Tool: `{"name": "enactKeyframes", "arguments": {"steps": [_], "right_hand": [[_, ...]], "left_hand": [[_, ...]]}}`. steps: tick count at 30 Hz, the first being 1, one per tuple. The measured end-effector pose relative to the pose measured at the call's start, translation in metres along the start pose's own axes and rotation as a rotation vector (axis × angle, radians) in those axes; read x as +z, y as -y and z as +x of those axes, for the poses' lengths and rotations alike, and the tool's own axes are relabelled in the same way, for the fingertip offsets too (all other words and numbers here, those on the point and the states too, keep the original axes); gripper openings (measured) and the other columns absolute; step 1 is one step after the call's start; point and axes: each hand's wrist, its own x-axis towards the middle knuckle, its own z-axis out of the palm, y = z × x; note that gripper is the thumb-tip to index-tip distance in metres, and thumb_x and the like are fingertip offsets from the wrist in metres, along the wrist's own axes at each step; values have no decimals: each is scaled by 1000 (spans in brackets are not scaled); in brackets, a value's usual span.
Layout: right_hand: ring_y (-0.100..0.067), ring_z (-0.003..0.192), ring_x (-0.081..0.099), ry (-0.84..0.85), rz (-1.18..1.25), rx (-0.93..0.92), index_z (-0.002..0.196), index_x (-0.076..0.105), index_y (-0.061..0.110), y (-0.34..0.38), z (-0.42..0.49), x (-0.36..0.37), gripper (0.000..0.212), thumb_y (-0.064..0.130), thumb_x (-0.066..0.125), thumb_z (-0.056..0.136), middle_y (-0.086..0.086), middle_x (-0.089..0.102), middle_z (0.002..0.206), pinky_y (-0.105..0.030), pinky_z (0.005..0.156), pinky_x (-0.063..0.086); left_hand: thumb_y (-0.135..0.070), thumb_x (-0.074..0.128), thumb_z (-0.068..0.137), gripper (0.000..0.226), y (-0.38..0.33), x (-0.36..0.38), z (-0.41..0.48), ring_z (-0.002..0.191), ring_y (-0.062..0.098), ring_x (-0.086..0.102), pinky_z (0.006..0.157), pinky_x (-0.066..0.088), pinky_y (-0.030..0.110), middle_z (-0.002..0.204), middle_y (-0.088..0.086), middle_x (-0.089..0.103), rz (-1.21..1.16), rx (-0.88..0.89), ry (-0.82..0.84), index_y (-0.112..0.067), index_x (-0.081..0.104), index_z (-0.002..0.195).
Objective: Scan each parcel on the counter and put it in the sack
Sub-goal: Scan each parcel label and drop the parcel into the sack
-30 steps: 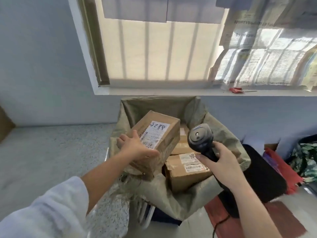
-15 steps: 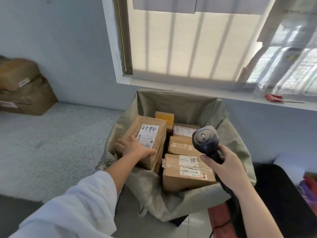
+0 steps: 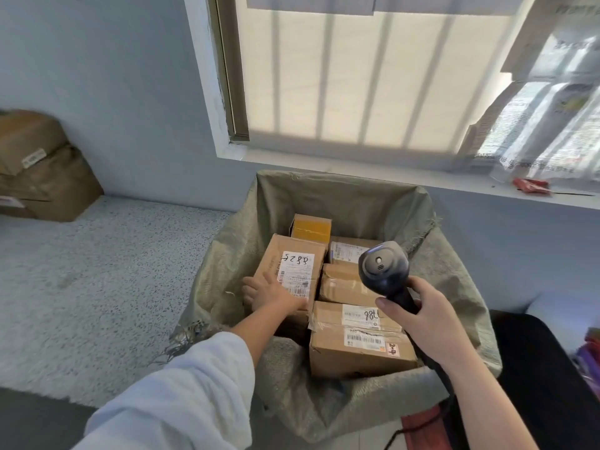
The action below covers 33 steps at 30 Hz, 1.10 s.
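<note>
As your left hand [image 3: 272, 295] settles the parcel [image 3: 297, 267] in the sack [image 3: 341, 193] (fingers [image 3: 249, 284] flat), your right hand [image 3: 428, 323] grips the scanner [image 3: 383, 268]. Next, fetch another.

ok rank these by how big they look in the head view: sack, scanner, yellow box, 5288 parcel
1. sack
2. 5288 parcel
3. scanner, though it is nearest the camera, which flatters it
4. yellow box, partly hidden
</note>
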Motion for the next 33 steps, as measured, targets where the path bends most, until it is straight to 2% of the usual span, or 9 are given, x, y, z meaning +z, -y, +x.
{"name": "enactKeyframes", "arguments": {"steps": [3,6,12,18,21,24,27,30,33], "right_hand": [[-9,89,55,5,-8,-3,111,55,22,2,6,3,36,30,71,79,5,62,101,-9,64,37],[-8,89,55,10,-8,-16,106,53,26,3,10,6,32,30,71,79,6,61,99,-10,64,37],[-12,92,57,25,7,-36,108,56,21,5,10,11,33,28,71,79,5,63,100,-11,68,39],[-8,90,50,55,-53,-106,107,49,25,14,2,14,32,28,69,81,9,55,98,-4,60,34],[-11,92,51,85,-35,-134,105,48,27,18,-3,18,32,27,69,81,7,55,98,-6,63,35],[-14,94,53,136,-37,-149,110,53,23,23,-9,26,36,31,70,79,6,58,100,-14,69,39],[-13,93,53,186,-64,-196,113,55,21,39,-17,37,39,33,70,79,5,59,101,-12,68,38],[-3,86,49,239,-76,-259,104,48,29,58,-30,50,32,32,69,80,13,53,95,-5,60,34],[2,82,46,284,-61,-308,104,45,31,77,-41,69,34,32,69,80,14,51,95,-6,63,34]], "left_hand": [[-64,57,79,107,1,2,11,140,45,-6,115,13,48,150,29,-16,73,22,160,-13,-6,149],[-58,58,82,104,7,-3,21,140,46,-7,115,13,47,150,30,-17,143,51,223,-11,-5,149],[-47,60,86,96,17,-4,22,142,41,-6,115,15,46,152,22,-23,118,205,123,-11,0,151],[-44,63,84,94,38,-16,-7,139,35,17,109,29,45,152,15,6,14,382,-55,-18,2,150],[-44,61,85,79,49,-28,-29,126,23,39,101,42,39,144,8,32,73,546,-138,-19,19,148],[-42,54,91,59,64,-46,-58,119,17,48,92,47,31,140,1,43,209,647,-127,-19,36,142],[-43,52,92,54,84,-61,-83,111,12,51,86,46,25,130,-1,50,238,673,-209,-21,39,140],[-45,51,91,57,113,-70,-97,117,13,49,94,46,28,134,-2,49,203,648,-282,-21,37,141],[-46,50,92,58,153,-78,-105,117,12,47,92,43,25,135,-2,47,192,611,-329,-22,34,142]]}}
